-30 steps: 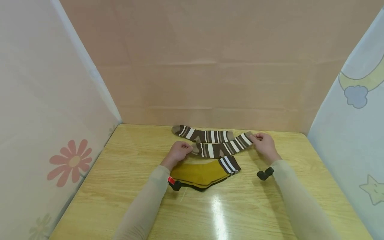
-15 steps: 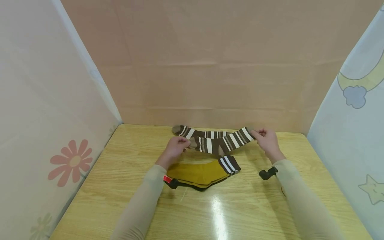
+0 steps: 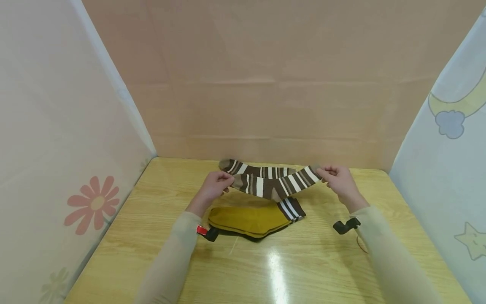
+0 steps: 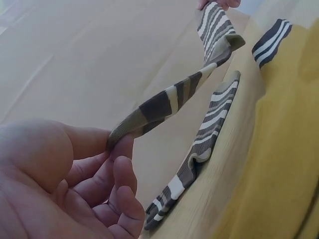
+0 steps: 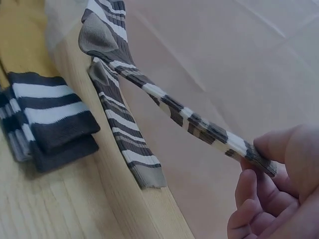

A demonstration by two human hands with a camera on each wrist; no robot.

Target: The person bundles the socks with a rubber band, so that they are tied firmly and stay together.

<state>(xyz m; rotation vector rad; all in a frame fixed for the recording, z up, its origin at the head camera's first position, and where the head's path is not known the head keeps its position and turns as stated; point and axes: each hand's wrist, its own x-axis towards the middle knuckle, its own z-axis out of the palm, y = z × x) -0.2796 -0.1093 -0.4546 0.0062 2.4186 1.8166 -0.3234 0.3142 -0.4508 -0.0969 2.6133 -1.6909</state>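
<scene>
A brown striped sock [image 3: 267,187] with white bands is stretched between both hands, raised off the table. My left hand [image 3: 214,185] pinches its tan toe between thumb and finger, as the left wrist view shows close up. At the other end, my right hand [image 3: 339,181] pinches the cuff. A matching striped sock [image 5: 127,127] lies flat behind it along the table's back edge, partly covered by the raised one in the head view. Nearer to me, mustard-yellow socks [image 3: 247,219] with dark, white-striped cuffs [image 5: 55,107] lie stacked, a darker layer showing beneath.
The wooden table [image 3: 311,266] ends at a plain tan backdrop [image 3: 243,84]. Pale patterned cloth walls stand left [image 3: 45,126] and right [image 3: 448,181]. Each forearm has a black device strapped near the wrist, the left one [image 3: 208,233] with a red part.
The striped sock has been lifted off the table and pulled toward the left. My left hand has moved left with the toe; my right hand still pinches the cuff.
</scene>
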